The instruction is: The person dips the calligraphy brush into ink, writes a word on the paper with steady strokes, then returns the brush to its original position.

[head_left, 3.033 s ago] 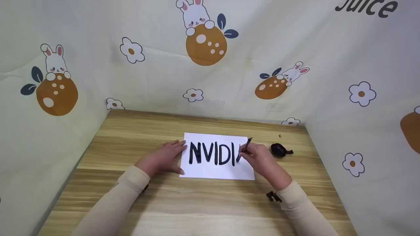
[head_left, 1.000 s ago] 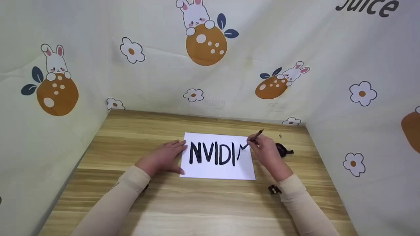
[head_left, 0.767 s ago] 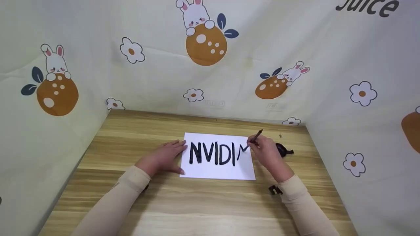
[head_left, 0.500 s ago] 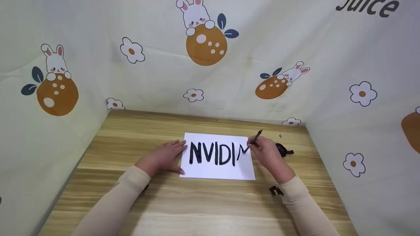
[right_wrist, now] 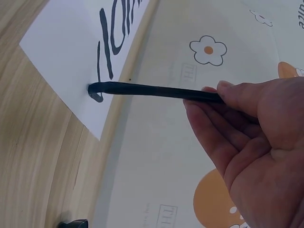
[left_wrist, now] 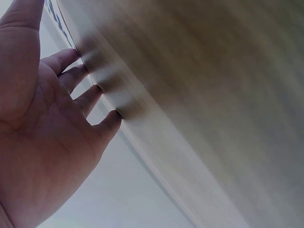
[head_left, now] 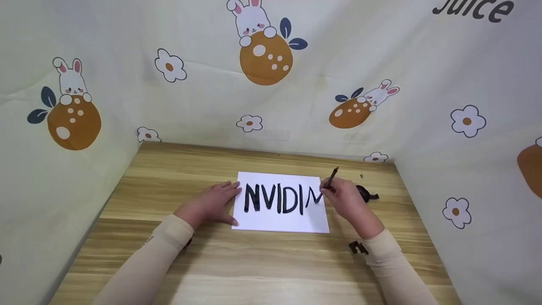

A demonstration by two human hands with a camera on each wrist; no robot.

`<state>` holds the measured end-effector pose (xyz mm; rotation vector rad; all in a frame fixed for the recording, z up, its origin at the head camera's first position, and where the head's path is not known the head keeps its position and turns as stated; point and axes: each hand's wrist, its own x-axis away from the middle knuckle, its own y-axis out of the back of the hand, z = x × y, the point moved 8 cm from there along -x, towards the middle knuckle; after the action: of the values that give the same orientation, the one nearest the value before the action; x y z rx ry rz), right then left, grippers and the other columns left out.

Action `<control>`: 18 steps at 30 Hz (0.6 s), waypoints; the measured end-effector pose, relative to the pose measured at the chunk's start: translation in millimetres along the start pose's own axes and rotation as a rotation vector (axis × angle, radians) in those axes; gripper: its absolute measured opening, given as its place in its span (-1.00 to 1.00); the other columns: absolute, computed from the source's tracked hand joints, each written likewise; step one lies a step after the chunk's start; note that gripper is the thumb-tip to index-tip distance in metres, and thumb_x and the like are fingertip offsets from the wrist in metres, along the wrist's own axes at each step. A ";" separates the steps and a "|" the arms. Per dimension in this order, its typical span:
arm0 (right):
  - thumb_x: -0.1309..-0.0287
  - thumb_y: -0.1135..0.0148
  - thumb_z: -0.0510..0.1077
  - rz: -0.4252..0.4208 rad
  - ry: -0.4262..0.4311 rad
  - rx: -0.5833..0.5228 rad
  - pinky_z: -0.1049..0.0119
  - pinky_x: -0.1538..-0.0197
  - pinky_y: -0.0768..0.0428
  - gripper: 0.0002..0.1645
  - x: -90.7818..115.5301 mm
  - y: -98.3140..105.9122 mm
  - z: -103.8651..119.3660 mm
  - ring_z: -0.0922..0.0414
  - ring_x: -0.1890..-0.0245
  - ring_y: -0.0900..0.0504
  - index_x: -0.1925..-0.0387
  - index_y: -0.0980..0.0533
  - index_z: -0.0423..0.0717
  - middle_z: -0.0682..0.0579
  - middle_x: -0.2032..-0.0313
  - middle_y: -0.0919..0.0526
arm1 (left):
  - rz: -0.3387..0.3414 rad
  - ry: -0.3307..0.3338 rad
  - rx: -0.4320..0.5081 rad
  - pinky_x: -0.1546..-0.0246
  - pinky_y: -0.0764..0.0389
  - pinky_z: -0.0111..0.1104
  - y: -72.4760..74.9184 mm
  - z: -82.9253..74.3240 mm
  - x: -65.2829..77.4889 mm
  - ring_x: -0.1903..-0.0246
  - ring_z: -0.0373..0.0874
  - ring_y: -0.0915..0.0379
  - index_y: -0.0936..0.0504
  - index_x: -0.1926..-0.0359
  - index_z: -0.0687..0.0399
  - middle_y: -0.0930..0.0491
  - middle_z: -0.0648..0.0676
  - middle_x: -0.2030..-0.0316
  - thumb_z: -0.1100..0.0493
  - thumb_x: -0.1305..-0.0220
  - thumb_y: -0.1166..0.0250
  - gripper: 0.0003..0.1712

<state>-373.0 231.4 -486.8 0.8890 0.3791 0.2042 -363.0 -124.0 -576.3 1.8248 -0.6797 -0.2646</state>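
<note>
A white sheet of paper (head_left: 275, 222) lies on the wooden table, bearing large black letters (head_left: 286, 199) that read NVIDI, then a zigzag stroke. My left hand (head_left: 209, 203) rests at the sheet's left edge, fingers spread, fingertips and thumb touching the paper. In the left wrist view those fingers (left_wrist: 88, 99) look straight and hold nothing. My right hand (head_left: 345, 197) pinches a slim black brush (right_wrist: 147, 89) between thumb and fingers. The brush's dark tip touches the paper at the end of the zigzag, near the right edge.
A round black object (head_left: 363, 194) with a short stub stands right of the paper, partly hidden by my right hand. A small dark speck (head_left: 361, 176) lies behind it. Patterned cloth (head_left: 203, 97) hangs around the table's back and sides.
The right hand with the brush has shifted right from its place 3 seconds ago, and the brush tip has lately drawn the zigzag's stroke downward. The left hand and paper stay put.
</note>
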 end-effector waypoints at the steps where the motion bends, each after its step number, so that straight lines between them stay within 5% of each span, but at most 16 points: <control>1: -0.48 -0.39 -0.32 0.004 -0.003 -0.002 0.01 0.03 -0.80 -0.95 0.3 0.0 0.3 0.02 0.14 -0.81 0.20 -0.72 -0.23 -0.07 0.18 -0.85 | 0.002 0.001 -0.002 -0.66 -0.06 0.26 0.0 -0.1 0.4 -0.70 0.34 0.05 -0.24 -0.71 0.26 -0.11 0.27 -0.73 -0.40 -0.17 -0.63 0.37; 9: -0.49 -0.40 -0.30 0.028 -0.025 0.010 -0.02 -0.03 -0.82 -0.94 2.0 0.6 0.2 -0.03 0.10 -0.83 0.15 -0.74 -0.25 -0.10 0.15 -0.85 | 0.011 0.013 0.002 -0.66 -0.05 0.25 -0.5 0.9 0.7 -0.71 0.32 0.07 -0.23 -0.72 0.23 -0.10 0.25 -0.73 -0.41 -0.17 -0.62 0.37; 18: -0.49 -0.40 -0.29 -0.044 0.010 -0.027 -0.04 -0.01 -0.81 -0.93 5.3 18.4 8.6 -0.03 0.11 -0.83 0.17 -0.75 -0.24 -0.09 0.16 -0.85 | 0.017 0.016 -0.015 -0.67 -0.03 0.23 -2.5 1.9 -0.7 -0.71 0.31 0.08 -0.22 -0.73 0.22 -0.09 0.24 -0.74 -0.43 -0.17 -0.61 0.38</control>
<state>-365.0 238.3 -468.6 0.8525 0.4038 0.1724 -363.7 -124.6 -579.4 1.8045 -0.6799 -0.2435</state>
